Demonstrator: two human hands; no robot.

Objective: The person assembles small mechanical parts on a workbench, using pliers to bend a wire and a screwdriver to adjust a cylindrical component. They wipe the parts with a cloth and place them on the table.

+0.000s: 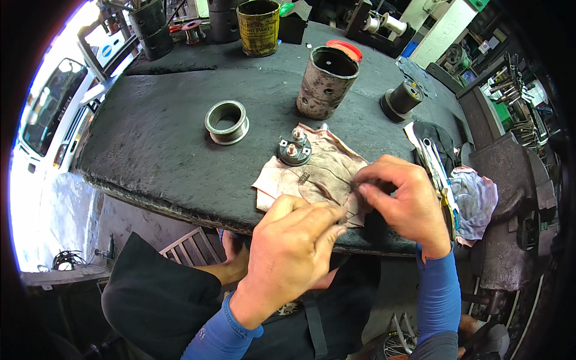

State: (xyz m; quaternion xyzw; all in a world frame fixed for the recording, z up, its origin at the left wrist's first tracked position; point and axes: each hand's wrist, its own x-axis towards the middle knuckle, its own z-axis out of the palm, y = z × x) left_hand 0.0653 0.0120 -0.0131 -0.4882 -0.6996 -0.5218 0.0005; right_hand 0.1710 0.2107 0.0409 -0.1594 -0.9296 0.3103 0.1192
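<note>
Workshop: a grimy black bench (156, 120) is bearing a metal ring (233, 137) and a yellow tin (259, 29); hand tools (514, 86) are crowding the right; wire spools (393, 25) are sitting behind; a white truck (55, 111) is standing at left

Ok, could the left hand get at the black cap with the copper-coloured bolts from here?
Likely yes: the black cap stands on the cloth just beyond the left hand, with only a small spring lying between them.

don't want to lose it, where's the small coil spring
In the head view, the small coil spring lies on the pink cloth, below the black round cap and left of the right hand.
</note>
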